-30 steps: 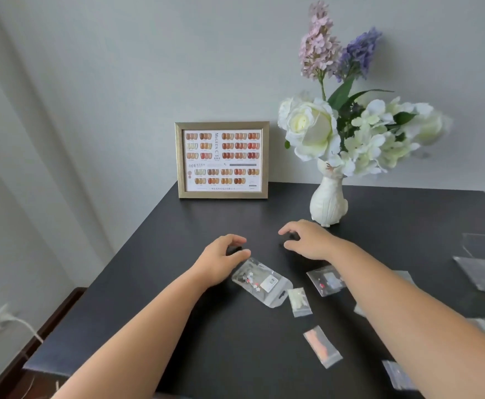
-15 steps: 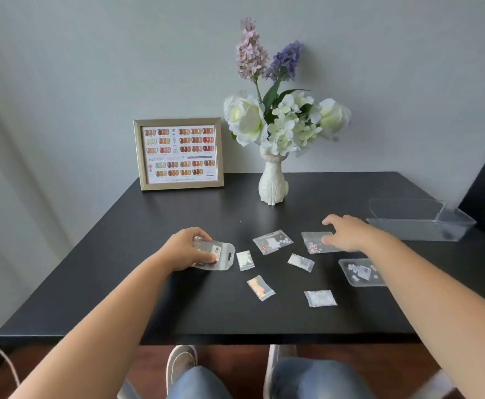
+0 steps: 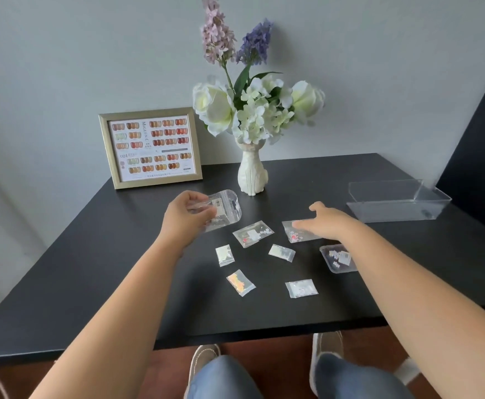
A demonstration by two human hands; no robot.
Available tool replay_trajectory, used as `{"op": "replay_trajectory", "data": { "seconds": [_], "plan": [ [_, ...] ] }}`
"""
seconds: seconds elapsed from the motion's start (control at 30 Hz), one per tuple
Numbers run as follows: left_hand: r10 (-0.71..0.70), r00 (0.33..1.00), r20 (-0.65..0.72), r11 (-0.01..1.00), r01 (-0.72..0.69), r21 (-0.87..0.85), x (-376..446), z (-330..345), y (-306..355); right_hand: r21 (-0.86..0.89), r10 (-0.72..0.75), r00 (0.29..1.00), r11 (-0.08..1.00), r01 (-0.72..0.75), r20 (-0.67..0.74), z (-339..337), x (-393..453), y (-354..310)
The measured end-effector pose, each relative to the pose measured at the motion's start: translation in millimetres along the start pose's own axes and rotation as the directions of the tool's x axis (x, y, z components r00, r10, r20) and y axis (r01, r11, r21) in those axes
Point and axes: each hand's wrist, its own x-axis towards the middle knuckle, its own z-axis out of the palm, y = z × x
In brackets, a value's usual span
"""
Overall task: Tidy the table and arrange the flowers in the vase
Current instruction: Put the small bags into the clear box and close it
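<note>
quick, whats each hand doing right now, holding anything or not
Left hand: grips the clear hang-hole packet, lifted off the table.
Right hand: open, fingers flat on the packet with red bits.

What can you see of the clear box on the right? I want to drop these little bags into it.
The clear box is a long, shallow, rectangular tray of see-through plastic, open at the top, with no lid in view. It sits flat on the black table near the right edge, right of the white vase. It looks empty apart from a small dark spot near its right end. Neither hand touches it.
</note>
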Motion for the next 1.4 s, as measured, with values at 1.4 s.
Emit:
{"op": "replay_trajectory", "data": {
  "seconds": [1.4],
  "plan": [
    [0.326,0.866,0.379,0.945,-0.298,-0.133,-5.5,192.1,76.7,0.089,-0.292,0.842,0.925,0.369,-0.454,-131.0,-34.0,136.2]
  ]
}}
